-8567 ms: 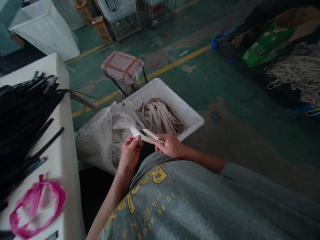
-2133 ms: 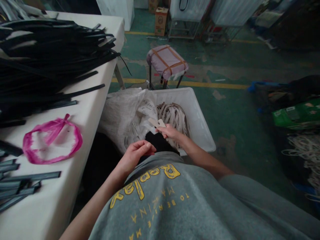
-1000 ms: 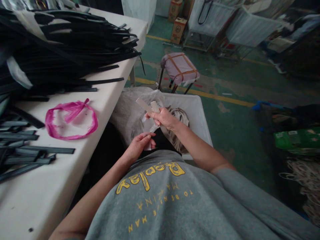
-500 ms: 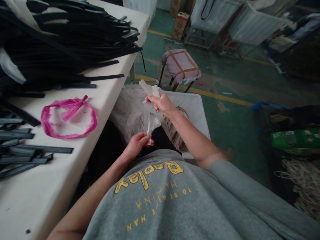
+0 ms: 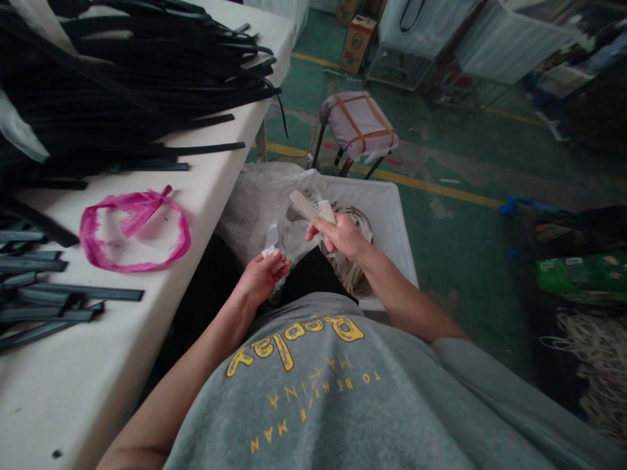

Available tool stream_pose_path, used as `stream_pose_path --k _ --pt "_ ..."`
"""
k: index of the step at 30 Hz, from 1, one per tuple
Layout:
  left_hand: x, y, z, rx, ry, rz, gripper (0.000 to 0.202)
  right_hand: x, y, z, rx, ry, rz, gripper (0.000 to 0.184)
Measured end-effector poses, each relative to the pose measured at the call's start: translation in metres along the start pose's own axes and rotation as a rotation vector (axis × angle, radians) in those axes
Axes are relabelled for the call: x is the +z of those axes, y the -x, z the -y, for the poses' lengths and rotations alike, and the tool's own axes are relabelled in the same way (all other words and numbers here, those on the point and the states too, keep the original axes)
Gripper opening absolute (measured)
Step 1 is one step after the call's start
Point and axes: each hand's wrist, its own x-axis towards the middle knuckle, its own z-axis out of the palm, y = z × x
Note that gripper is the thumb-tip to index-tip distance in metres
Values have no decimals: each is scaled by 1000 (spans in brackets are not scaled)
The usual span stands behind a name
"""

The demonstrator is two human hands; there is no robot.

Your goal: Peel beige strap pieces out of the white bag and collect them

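Holding pale strips (image 5: 304,205) near white bin (image 5: 396,228): right hand (image 5: 345,236), grip pressed around them. Left hand (image 5: 262,273), grip pinching small whitish piece (image 5: 269,250) before plastic sack (image 5: 249,199). Black strips (image 5: 122,91), pink loop (image 5: 142,219) on table (image 5: 93,378).

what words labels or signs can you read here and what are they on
"TO BE", "MAN": grey shirt; the word between is unclear.
"MA", "INA": same shirt; the letter between is unclear.
Large yellow word, same shirt: starts with "R", rest uncertain.
Too small or blurred: marks on the carton, green package and white piece in the left hand.
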Motion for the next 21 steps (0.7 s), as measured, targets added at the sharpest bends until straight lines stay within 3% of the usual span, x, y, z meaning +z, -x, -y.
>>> stream_pose_path --k 4,9,17,21 --pt "7 1 -3 -66 123 -60 14 -5 51 -13 94 38 79 48" --pt "13 4 -2 -85 123 -20 8 4 89 -21 191 128 162 40" --pt "22 12 0 82 17 83 25 18 97 -16 111 307 144 25" --pt "25 14 0 99 53 39 26 16 95 -15 74 259 126 26"
